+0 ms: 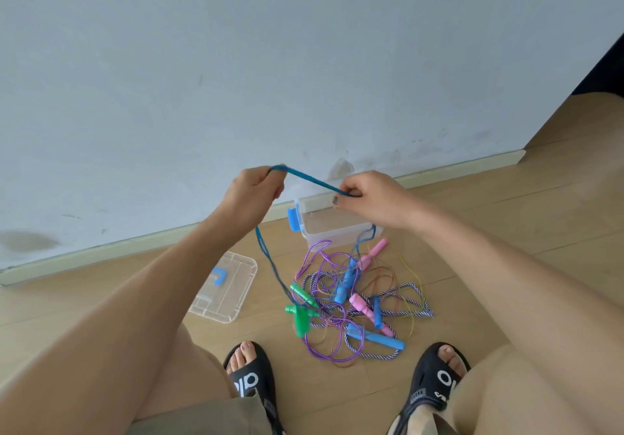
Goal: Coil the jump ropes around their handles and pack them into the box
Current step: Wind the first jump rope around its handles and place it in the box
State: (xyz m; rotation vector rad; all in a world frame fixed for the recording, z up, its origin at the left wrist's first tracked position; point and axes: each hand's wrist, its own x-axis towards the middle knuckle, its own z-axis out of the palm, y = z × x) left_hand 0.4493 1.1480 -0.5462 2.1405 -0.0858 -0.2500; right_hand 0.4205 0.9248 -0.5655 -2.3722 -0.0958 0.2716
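A blue jump rope (310, 178) is stretched between my two hands above the floor. My left hand (258, 191) is closed on one end of that stretch, and the rope hangs down from it toward the pile. My right hand (368, 196) pinches the rope a little lower and to the right. Below lies a tangled pile of jump ropes (354, 299) with green handles (300, 316), pink handles (363, 308) and blue handles (376, 338). The clear plastic box (337, 228) with a blue latch stands open by the wall, behind the pile.
The box's clear lid (226, 286) lies on the wooden floor left of the pile. A grey wall with a pale skirting board (456, 167) runs behind the box. My feet in black slides (253, 377) rest just in front of the pile.
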